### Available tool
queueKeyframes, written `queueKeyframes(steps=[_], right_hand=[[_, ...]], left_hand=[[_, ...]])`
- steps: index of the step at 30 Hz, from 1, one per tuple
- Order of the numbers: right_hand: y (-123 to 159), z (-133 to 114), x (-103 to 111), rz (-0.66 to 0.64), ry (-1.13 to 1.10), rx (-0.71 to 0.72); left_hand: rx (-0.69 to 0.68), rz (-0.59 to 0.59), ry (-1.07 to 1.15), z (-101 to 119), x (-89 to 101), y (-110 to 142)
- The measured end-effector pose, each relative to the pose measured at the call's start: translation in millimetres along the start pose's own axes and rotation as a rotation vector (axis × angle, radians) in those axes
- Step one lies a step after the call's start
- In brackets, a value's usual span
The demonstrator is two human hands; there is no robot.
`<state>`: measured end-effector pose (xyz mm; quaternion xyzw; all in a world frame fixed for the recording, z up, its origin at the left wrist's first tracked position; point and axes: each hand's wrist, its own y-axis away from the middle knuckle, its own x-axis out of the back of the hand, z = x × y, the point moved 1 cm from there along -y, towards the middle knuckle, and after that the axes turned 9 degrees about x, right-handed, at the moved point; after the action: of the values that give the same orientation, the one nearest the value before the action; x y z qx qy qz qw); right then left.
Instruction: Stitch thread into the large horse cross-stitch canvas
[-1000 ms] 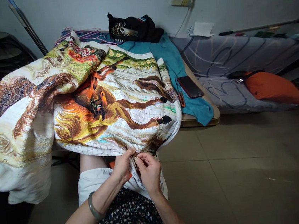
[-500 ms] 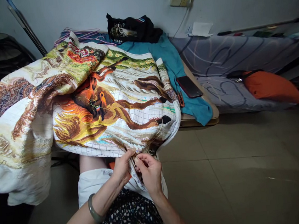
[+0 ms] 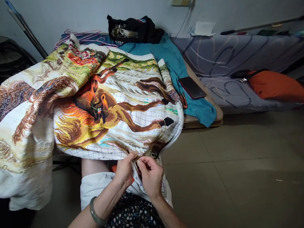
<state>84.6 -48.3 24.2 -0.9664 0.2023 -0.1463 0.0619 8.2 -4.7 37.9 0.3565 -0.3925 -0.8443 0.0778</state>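
Note:
A large cross-stitch cloth (image 3: 140, 109) with horse figures and a printed grid spreads over the table and hangs down to my lap. My left hand (image 3: 125, 169) is closed on its near edge, thumb on top and fingers under the fabric. Just to the right, my right hand (image 3: 151, 174) is pinched, thumb against forefinger, close to the same edge. Whatever lies in that pinch is too small to make out. Loose threads (image 3: 157, 139) trail over the cloth above my hands, and more lie on the stitched horse's dark patch.
A phone (image 3: 192, 88) and orange-handled snips (image 3: 184, 100) lie on a teal cloth (image 3: 206, 112) to the right. Behind are a black bag (image 3: 137, 30) and pink hangers (image 3: 86, 36). An orange bag (image 3: 276, 88) rests on a grey covered seat (image 3: 220, 92).
Both hands stay almost in place at the cloth's near edge, with the right still pinched. The view shifts very slightly.

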Motion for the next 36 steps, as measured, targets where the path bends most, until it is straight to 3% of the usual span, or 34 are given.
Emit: queueKeyframes(steps=[8,12,20,36], right_hand=[[-3,-8,12,-0.117,-0.051,-0.056],[-7,-16,17,-0.139,-0.013,-0.042],[-11,-15,17,-0.162,0.009,-0.091],[-9,-12,13,-0.141,-0.075,-0.180]], left_hand=[[0.130,-0.088,-0.031,-4,12.7,-3],[0.201,-0.076,-0.070,-5,18.3,-5],[0.138,-0.063,-0.055,-3,14.8,-3],[0.141,-0.082,-0.063,-5,14.6,-2]])
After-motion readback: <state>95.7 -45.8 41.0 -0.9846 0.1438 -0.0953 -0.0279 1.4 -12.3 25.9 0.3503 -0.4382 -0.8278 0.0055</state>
